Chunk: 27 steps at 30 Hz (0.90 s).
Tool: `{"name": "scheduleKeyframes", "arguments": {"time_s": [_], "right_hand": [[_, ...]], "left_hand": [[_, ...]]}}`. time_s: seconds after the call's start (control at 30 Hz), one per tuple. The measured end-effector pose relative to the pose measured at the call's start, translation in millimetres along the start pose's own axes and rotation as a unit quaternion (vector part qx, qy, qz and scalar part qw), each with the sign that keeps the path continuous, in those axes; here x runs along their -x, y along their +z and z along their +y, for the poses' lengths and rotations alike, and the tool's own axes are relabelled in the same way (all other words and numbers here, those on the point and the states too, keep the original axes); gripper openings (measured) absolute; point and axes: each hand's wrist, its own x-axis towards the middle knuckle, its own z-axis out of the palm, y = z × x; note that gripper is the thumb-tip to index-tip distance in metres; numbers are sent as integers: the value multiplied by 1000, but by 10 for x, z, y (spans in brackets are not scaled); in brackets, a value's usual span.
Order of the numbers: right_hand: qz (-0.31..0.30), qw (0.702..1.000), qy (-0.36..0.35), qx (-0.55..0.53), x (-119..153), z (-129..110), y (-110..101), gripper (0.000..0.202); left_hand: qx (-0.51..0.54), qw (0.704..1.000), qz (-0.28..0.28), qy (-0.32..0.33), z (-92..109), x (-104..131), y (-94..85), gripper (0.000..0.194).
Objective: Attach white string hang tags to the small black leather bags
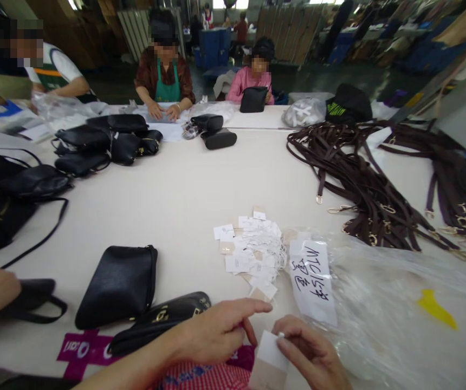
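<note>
At left on the white table (pixel 176 184), the plain black pouch (pixel 117 287) and the black pouch with gold lettering (pixel 162 319) lie left of the pile of white and beige paper tags (pixel 253 252). Our left hand (pixel 217 330), nearer us than the pile, is partly open, index finger extended; no held item is visible. Just beside it, our right hand (pixel 314 352) pinches the white-and-beige card tag (pixel 271 360) by its top edge. Step in hand, as judged: single-tag handling. Next move calls for a steady top-edge pinch and free left fingertips.
</note>
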Motion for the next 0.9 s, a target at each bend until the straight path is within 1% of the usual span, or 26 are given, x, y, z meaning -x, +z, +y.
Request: {"name": "scheduleKeyframes", "arguments": {"time_s": [0.07, 0.13, 0.2, 0.27, 0.3, 0.33, 0.4, 0.47, 0.57, 0.63, 0.73, 0.8, 0.83, 0.9], "right_hand": [[-23, 1000, -15, 3, -7, -75, 58, 16], [-18, 999, -26, 14, -11, -93, 84, 15], [11, 999, -39, 24, -5, -65, 75, 13], [58, 996, -53, 37, 4, -14, 42, 10], [86, 993, -58, 47, 6, 11, 24, 9], [112, 990, -64, 63, 4, 33, 9, 8], [147, 980, -84, 108, -15, 54, 0, 7], [152, 967, -120, 166, -47, 42, 30, 6], [122, 944, -197, 233, -100, -10, 132, 8], [115, 940, -223, 232, -130, -40, 210, 10], [139, 938, -223, 226, -154, -49, 288, 9], [140, 939, -220, 225, -145, -37, 306, 9], [132, 944, -216, 212, -133, -29, 306, 9], [114, 965, -187, 144, -101, -15, 299, 9]], "left_hand": [[67, 997, -47, -10, -47, -44, 62, 74], [142, 987, -74, -18, -113, -48, 107, 70], [195, 977, -72, -39, -178, -24, 121, 56], [197, 977, -36, -68, -233, 13, 107, 30], [184, 980, -9, -81, -255, 31, 93, 19], [167, 982, 20, -91, -273, 48, 78, 16], [133, 984, 67, -102, -291, 72, 53, 16], [95, 987, 86, -99, -283, 85, 43, 16], [5, 992, 82, -91, -245, 86, 57, 17], [-71, 989, 86, -94, -232, 78, 75, 17], [-157, 974, 117, -114, -256, 65, 92, 18], [-173, 968, 136, -121, -281, 63, 90, 18], [-172, 968, 140, -120, -290, 65, 84, 18], [-168, 968, 142, -118, -292, 73, 67, 18]]}}
